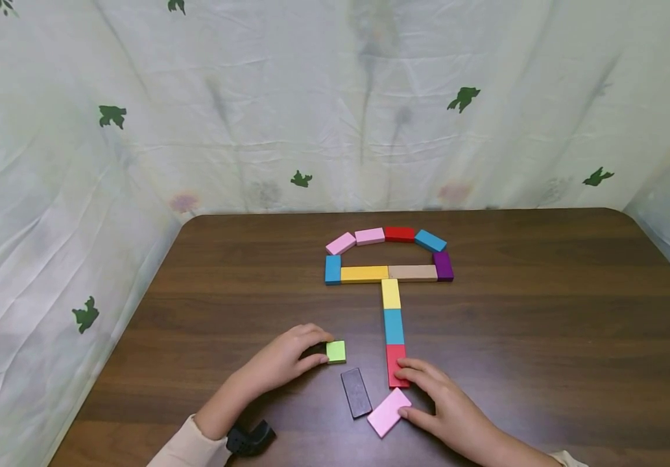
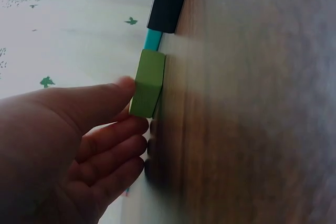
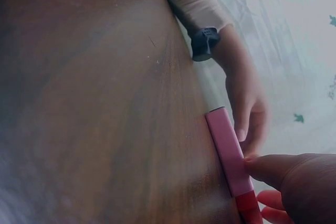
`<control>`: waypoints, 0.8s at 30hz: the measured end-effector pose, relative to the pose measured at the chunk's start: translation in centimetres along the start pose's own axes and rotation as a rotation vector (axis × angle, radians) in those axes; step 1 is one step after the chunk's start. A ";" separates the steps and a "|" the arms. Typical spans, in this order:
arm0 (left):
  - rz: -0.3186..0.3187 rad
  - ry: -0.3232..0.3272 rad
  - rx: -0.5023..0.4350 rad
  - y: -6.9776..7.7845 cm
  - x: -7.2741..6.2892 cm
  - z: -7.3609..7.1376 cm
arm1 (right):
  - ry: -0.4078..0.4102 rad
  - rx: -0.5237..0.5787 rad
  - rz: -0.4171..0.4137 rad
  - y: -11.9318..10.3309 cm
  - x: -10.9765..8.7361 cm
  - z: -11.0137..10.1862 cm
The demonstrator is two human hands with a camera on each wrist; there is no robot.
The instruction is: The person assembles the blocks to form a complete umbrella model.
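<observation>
On the brown table, my left hand (image 1: pixel 288 355) has its thumb and a finger at the left side of a small light green block (image 1: pixel 336 351), pinching it. The left wrist view shows the thumb against this block (image 2: pixel 148 83), the other fingers loosely bent beside it. My right hand (image 1: pixel 442 412) rests its thumb on the edge of a pink block (image 1: pixel 389 413) lying at an angle. Its other fingertips touch the red block (image 1: pixel 395 366) at the near end of a straight column. A dark grey block (image 1: pixel 356 393) lies between the two hands.
Above the red block, a blue block (image 1: pixel 394 326) and a yellow block (image 1: pixel 390 294) continue the column. It meets a closed outline of coloured blocks, with an orange-yellow block (image 1: pixel 364 275) along its base. A printed white curtain (image 1: pixel 335 110) hangs behind the table.
</observation>
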State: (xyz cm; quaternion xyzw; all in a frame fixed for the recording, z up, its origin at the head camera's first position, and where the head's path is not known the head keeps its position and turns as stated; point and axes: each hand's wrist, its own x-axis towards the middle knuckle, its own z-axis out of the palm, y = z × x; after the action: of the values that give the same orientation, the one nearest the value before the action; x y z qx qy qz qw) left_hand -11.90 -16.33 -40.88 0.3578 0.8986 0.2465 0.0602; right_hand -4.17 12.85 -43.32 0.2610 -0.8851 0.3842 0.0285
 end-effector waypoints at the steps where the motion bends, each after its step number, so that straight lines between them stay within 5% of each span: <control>1: -0.001 0.000 0.000 0.0 0.0 0.0 | -0.001 0.000 0.002 0.0 0.0 0.0; 24: -0.003 -0.006 0.056 1.5 0.5 1.1 | 0.020 0.000 -0.034 0.2 0.1 0.0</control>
State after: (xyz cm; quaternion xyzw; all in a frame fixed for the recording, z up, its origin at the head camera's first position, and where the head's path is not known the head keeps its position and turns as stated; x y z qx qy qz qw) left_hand -11.08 -14.65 -41.06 0.3589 0.9055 0.2200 0.0531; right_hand -4.39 12.94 -43.42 0.2724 -0.8802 0.3861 0.0438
